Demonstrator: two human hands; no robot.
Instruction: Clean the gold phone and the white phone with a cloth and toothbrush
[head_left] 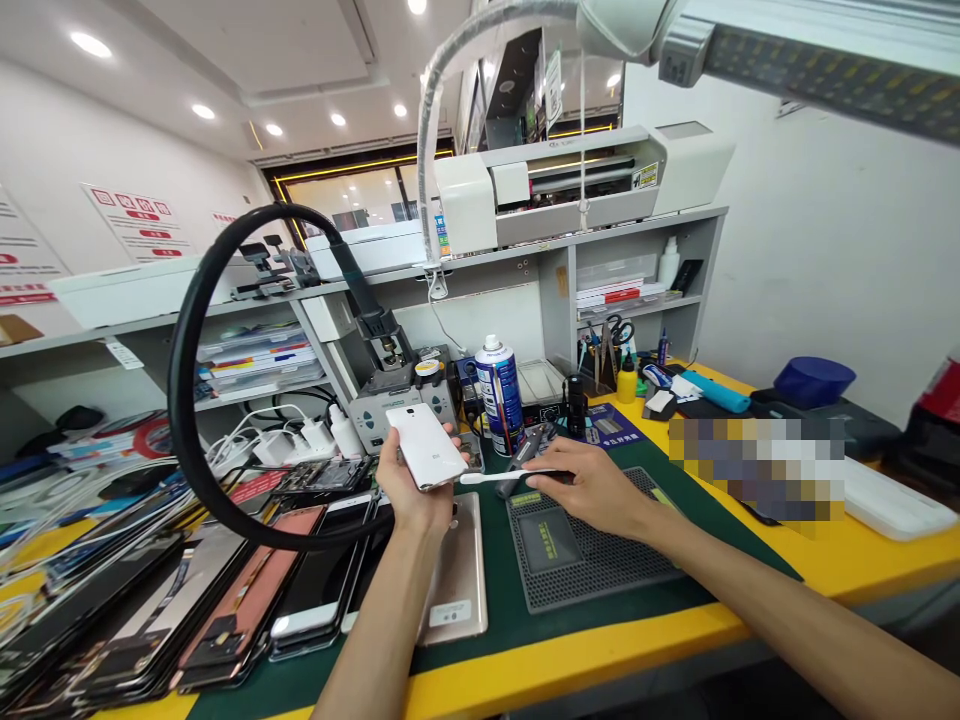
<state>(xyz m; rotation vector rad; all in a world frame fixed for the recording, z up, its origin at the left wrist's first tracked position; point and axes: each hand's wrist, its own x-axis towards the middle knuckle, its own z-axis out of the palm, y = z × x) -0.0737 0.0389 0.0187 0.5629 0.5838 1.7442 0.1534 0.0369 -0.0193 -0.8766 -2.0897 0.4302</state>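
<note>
A white phone (pixel 426 446) lies tilted in my left hand (pixel 411 492), its back facing up and my fingers wrapped round its edges. Between the fingers of my right hand (pixel 574 482) is a slim tool (pixel 487 478) with a white front part and a dark rear part. The tool's white tip points left and is at the phone's lower right corner; whether it touches cannot be made out. Below my right hand lies a grey perforated mat (pixel 600 560). A gold tablet-like panel (pixel 466 580) rests just right of my left forearm.
Stacked phone parts (pixel 247 600) cover the left side. A thick black hose (pixel 180 380) loops beside my left arm. Behind my hands stand a blue spray can (pixel 499 398) and a grey machine (pixel 375 415). A yellow bottle (pixel 626 380) stands at the back right. A lamp (pixel 810 70) hangs above.
</note>
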